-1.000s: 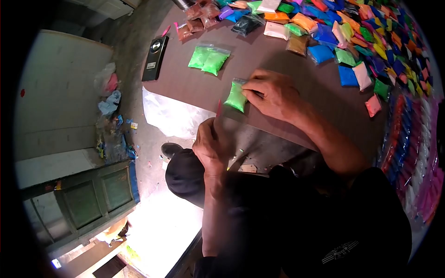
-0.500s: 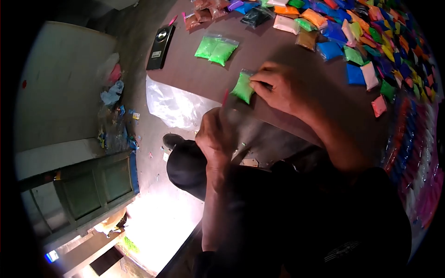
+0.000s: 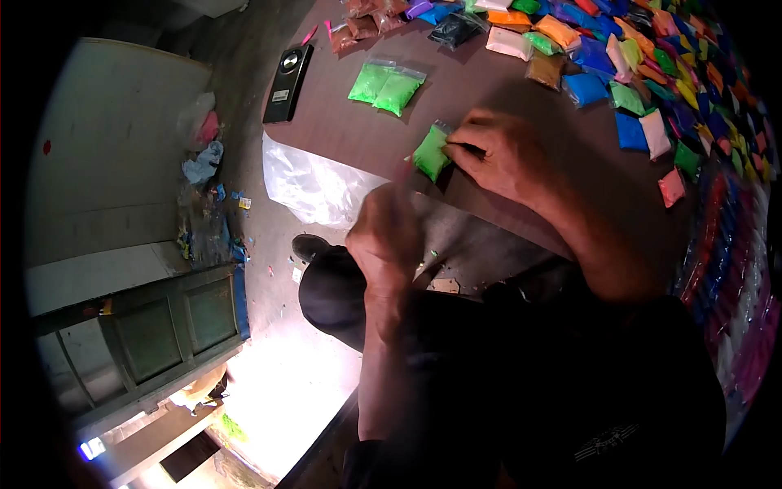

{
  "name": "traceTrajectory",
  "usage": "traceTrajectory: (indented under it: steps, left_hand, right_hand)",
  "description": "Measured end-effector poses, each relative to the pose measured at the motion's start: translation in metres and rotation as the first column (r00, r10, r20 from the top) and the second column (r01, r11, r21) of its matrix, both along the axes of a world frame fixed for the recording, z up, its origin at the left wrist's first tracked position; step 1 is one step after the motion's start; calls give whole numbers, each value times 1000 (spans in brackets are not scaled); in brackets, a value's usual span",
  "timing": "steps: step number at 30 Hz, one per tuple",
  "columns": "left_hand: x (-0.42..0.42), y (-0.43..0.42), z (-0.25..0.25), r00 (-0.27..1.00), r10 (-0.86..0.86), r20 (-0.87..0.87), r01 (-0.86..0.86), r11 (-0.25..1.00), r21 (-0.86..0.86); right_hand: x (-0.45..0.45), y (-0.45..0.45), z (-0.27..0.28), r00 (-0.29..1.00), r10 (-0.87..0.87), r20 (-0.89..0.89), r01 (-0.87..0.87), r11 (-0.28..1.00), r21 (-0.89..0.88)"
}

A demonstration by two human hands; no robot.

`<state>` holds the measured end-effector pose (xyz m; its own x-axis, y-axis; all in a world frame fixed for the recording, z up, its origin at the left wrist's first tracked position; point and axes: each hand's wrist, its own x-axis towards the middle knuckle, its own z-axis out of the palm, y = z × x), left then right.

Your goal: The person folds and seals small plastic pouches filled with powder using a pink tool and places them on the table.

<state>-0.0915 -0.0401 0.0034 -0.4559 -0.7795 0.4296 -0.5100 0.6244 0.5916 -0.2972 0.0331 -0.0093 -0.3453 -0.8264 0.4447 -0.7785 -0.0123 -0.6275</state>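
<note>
At table edge (image 3: 472, 200), right fingers (image 3: 466, 136) pinching green packet (image 3: 431, 152), long axis up-right, left fingers (image 3: 371, 213) unclear

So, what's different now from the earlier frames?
Mainly the view: the brown tabletop appears slightly higher and further right. Nothing was visibly grasped or released. The right hand still pinches the small bright-green plastic bag; the left hand, blurred, stays near it. The black rectangular device hasn't moved.

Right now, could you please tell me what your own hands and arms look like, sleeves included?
Both the left hand and the right hand are ungloved, with no watch showing. The forearms are bare below dark sleeves; a pale emblem marks the dark clothing.
</note>
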Motion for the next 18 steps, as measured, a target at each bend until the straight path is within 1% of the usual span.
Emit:
traceTrajectory:
  steps: [1,3,4,7,10,13,15,16,18]
  left_hand:
    - [-4,4,5,997,-62,48,62,998,7]
    - [-11,10,9,983,-100,151,108,993,-49]
    - [-11,8,8,983,-102,150,110,993,-50]
    - [-7,-2,6,991,-42,123,41,999,15]
    - [-2,-6,10,992,-30,122,31,999,-11]
    - [-2,-8,9,992,17,123,-15,1000,-17]
    - [-1,-7,10,997,46,63,-54,990,129]
    - [-1,-6,11,997,46,63,-54,990,129]
    - [-1,-4,12,1000,12,21,-16,982,187]
  right_hand:
    - [0,0,-1,1000,1,-1,-1,1000,1]
    - [0,-1,-2,1000,-3,-21,2,1000,-17]
    - [0,-1,-1,1000,-5,-22,5,1000,-18]
    - [-1,2,2,1000,2,15,-2,1000,3]
    - [2,0,1,1000,-1,16,1,1000,12]
    - [0,1,2,1000,-3,3,3,1000,12]
    - [3,1,6,999,-15,-30,14,999,-37]
    - [3,2,7,999,-16,-29,15,999,-36]
    - [5,1,8,992,21,-122,-32,996,-87]
